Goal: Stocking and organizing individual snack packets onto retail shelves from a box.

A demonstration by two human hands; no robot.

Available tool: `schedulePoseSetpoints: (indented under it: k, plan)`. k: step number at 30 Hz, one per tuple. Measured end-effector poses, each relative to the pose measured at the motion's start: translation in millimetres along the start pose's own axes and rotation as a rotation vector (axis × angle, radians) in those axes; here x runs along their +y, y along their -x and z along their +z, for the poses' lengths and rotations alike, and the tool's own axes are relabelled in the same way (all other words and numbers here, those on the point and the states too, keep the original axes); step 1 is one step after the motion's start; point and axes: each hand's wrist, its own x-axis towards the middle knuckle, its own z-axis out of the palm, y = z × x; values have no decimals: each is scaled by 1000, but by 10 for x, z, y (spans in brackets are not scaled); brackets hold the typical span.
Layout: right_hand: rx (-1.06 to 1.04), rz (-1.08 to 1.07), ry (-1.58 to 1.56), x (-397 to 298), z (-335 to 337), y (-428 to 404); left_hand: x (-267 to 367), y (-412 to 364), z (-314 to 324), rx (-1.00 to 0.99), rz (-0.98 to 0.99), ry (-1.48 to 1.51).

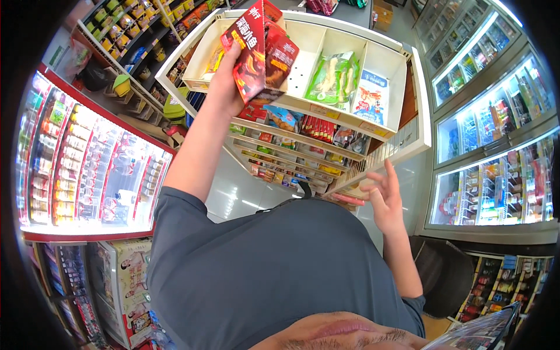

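My left hand [229, 83] grips a red cardboard display box [249, 57] of snacks by its near left side. The box is tilted over the top tray of a white shop rack, and a dark red snack packet [280, 57] shows inside it. White dividers split the tray [302, 52] into compartments. Farther right in it lie green snack bags [334, 81] and a blue-and-white snack packet [372, 98]. A yellow packet [214, 61] is partly hidden behind my left hand. My right hand [385, 197] hangs in the air below the rack's right corner, fingers apart and holding nothing.
Lower rack tiers [293, 140] carry many packaged snacks. A lit, red-framed drinks cooler [100, 162] stands at left, and glass-door fridges [494, 144] line the right. Shelves of yellow and green tubs [127, 30] rise at upper left. A dark rounded object [442, 275] is beside my right arm.
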Motion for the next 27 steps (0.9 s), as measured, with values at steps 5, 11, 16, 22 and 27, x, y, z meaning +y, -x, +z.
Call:
schedulePoseSetpoints:
  k: [5,11,16,22,27]
  plan:
    - [123,186,9,679,-544,517,44,-452,-102,139,56,-140]
    - [183,320,-19,883,-879,705,-28,-676,-102,157,14,-137]
    - [215,298,-31,835,-782,605,-90,-692,-127,82,20,-114]
    - [259,261,26,756,-475,568,-1,-772,-374,-87,-12,14]
    - [308,283,12,795,-293,648,-58,-810,-362,12,27,-153]
